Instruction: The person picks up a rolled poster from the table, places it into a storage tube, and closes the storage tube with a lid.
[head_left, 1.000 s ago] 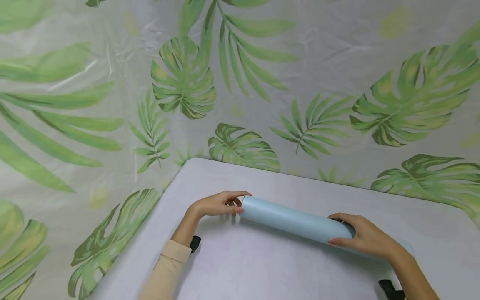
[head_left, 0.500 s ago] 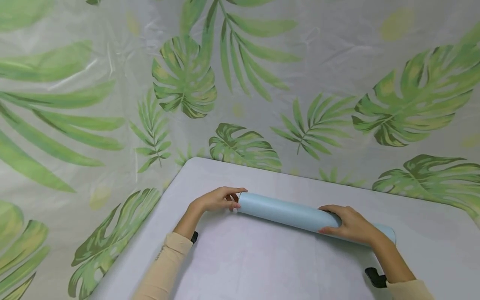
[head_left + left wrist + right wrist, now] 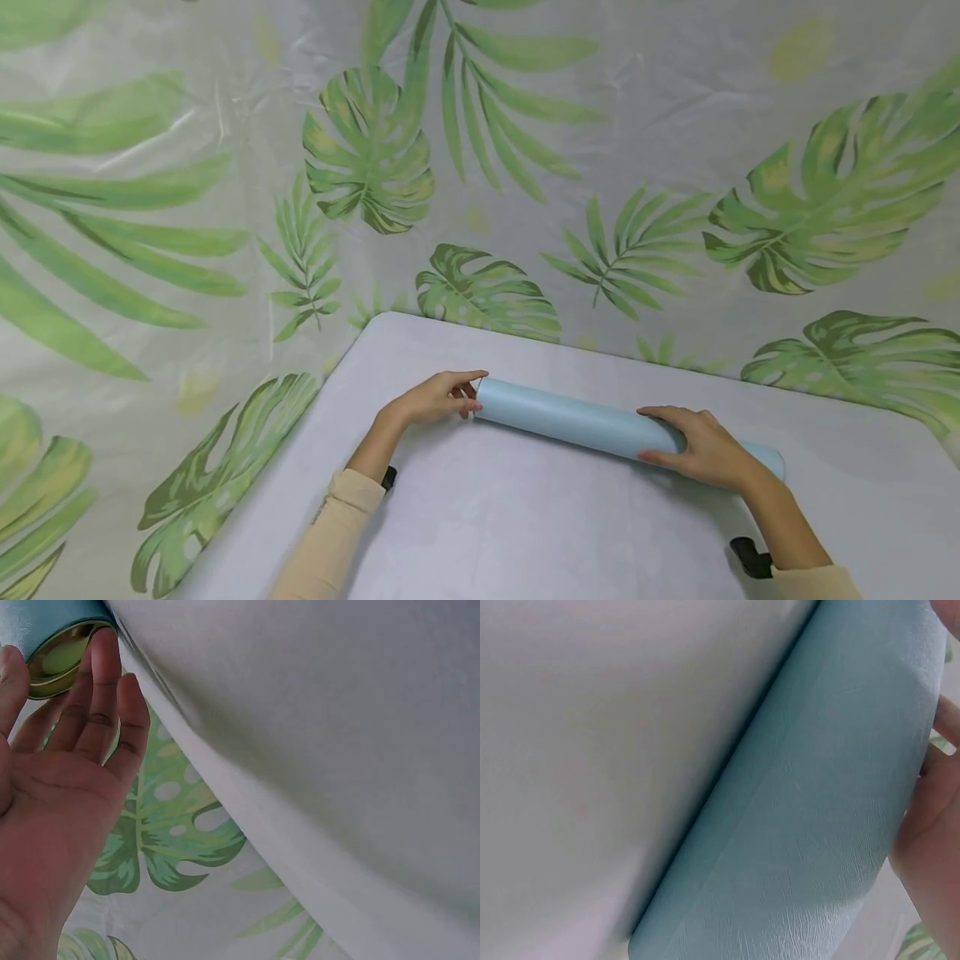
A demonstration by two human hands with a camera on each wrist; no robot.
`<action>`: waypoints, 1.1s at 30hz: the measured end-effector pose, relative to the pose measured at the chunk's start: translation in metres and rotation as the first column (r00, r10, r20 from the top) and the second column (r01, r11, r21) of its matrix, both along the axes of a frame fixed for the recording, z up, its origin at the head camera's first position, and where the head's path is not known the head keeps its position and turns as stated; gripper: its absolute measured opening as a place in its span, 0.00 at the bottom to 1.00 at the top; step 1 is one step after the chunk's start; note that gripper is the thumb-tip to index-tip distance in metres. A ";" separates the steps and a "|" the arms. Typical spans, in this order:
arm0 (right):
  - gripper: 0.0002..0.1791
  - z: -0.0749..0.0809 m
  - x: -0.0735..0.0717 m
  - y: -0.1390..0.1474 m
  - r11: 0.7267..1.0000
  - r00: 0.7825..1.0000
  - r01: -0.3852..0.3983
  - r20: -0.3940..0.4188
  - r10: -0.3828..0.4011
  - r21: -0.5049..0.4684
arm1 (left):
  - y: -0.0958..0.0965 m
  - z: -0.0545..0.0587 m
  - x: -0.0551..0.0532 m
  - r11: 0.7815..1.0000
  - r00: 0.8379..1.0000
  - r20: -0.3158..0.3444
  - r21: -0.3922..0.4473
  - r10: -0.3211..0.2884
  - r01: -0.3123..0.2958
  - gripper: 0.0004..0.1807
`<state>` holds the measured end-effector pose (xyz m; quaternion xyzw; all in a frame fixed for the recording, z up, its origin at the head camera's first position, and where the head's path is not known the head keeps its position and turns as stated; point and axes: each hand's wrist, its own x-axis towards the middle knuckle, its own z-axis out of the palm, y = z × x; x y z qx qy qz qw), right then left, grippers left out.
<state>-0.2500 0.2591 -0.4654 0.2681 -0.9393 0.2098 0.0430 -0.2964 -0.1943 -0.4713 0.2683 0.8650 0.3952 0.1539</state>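
Note:
A long light blue tube (image 3: 562,412) lies slantwise across the white table, its left end farther back. At that end my left hand (image 3: 431,397) holds the rim with thumb and fingertips on opposite sides. In the left wrist view, the left hand (image 3: 67,765) has its palm showing, and the tube (image 3: 37,626) has a gold-coloured, recessed end. My right hand (image 3: 708,448) grips the tube from above near its right end, thumb on the near side and fingers over the far side. In the right wrist view the tube (image 3: 795,795) hides part of the right hand (image 3: 934,825).
The white-covered table (image 3: 540,533) has rounded back corners. Behind it and to the left hangs a pale sheet (image 3: 637,125) printed with green leaves. A black strap piece (image 3: 750,557) sits by the right wrist, another black piece (image 3: 388,478) by the left.
The tube and my right hand have moved left and away from me, mostly in the first half second. My left hand has shifted slightly with it, staying at the tube's end.

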 end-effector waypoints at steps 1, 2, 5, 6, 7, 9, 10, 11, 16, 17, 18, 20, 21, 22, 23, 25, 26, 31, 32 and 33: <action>0.38 0.000 0.001 0.000 1.000 1.000 0.005 -0.002 -0.005 -0.001 | 0.000 0.000 0.001 1.000 1.000 -0.004 -0.001 0.005 -0.005 0.36; 0.38 0.000 0.001 0.000 1.000 1.000 0.012 -0.003 -0.012 0.000 | 0.000 0.000 0.001 1.000 1.000 -0.010 -0.001 0.010 -0.010 0.37; 0.39 0.000 0.003 0.001 1.000 1.000 0.024 -0.008 -0.024 0.002 | 0.000 0.001 0.003 1.000 0.999 -0.025 -0.007 0.020 -0.020 0.38; 0.39 -0.001 0.004 0.002 1.000 1.000 0.027 -0.009 -0.027 0.007 | 0.000 0.001 0.003 1.000 0.999 -0.030 -0.009 0.020 -0.020 0.38; 0.39 -0.001 0.004 0.003 0.999 0.999 0.033 -0.006 -0.033 0.009 | 0.000 0.001 0.003 1.000 0.999 -0.028 -0.011 0.021 -0.022 0.38; 0.40 -0.002 0.005 0.004 0.999 0.999 0.040 -0.003 -0.040 0.014 | 0.001 0.001 0.004 1.000 0.999 -0.024 -0.009 0.025 -0.025 0.38; 0.39 -0.002 0.006 0.004 0.999 0.999 0.043 -0.002 -0.043 0.019 | 0.001 0.001 0.004 1.000 0.999 -0.021 -0.008 0.028 -0.028 0.38; 0.39 -0.002 0.007 0.004 0.999 0.999 0.048 -0.004 -0.048 0.021 | 0.001 0.001 0.004 1.000 0.999 -0.019 -0.008 0.030 -0.030 0.37; 0.39 -0.002 0.010 0.005 0.998 0.998 0.052 -0.024 -0.051 0.025 | 0.003 -0.002 0.004 0.999 0.999 -0.016 -0.001 0.047 -0.047 0.35; 0.39 -0.001 0.010 0.005 0.998 0.998 0.053 -0.031 -0.052 0.025 | 0.003 -0.002 0.004 0.999 0.999 -0.016 0.000 0.049 -0.049 0.35; 0.39 -0.001 0.011 0.006 0.998 0.998 0.054 -0.035 -0.054 0.025 | 0.003 -0.001 0.005 0.999 0.999 -0.016 0.001 0.052 -0.052 0.35; 0.39 0.000 0.012 0.009 0.998 0.997 0.063 -0.044 -0.062 0.025 | 0.003 -0.001 0.006 0.998 0.998 -0.015 0.003 0.057 -0.057 0.36; 0.40 0.000 0.013 0.010 0.997 0.997 0.068 -0.050 -0.067 0.026 | 0.003 -0.001 0.007 0.998 0.998 -0.019 0.003 0.057 -0.057 0.36; 0.40 0.001 0.014 0.012 0.997 0.996 0.073 -0.056 -0.071 0.025 | 0.003 -0.001 0.007 0.998 0.998 -0.021 0.005 0.059 -0.058 0.36; 0.39 0.001 0.014 0.013 0.997 0.995 0.077 -0.059 -0.076 0.024 | 0.003 -0.001 0.008 0.998 0.998 -0.022 0.007 0.060 -0.060 0.36; 0.39 0.002 0.015 0.017 0.996 0.994 0.085 -0.067 -0.084 0.026 | 0.002 -0.001 0.008 0.998 0.998 -0.025 0.011 0.062 -0.061 0.36; 0.39 0.002 0.016 0.019 0.996 0.994 0.090 -0.072 -0.088 0.027 | 0.002 -0.001 0.008 0.998 0.998 -0.026 0.013 0.064 -0.063 0.36; 0.38 0.000 0.020 0.032 0.991 0.989 0.129 -0.073 -0.126 0.039 | 0.002 -0.001 0.009 0.998 0.997 -0.032 0.011 0.067 -0.066 0.35; 0.38 -0.001 0.021 0.035 0.989 0.988 0.141 -0.072 -0.138 0.040 | 0.002 -0.001 0.009 0.998 0.997 -0.034 0.009 0.069 -0.069 0.34; 0.38 -0.002 0.022 0.039 0.987 0.986 0.153 -0.065 -0.150 0.039 | 0.002 -0.002 0.008 0.997 0.997 -0.035 0.008 0.072 -0.072 0.34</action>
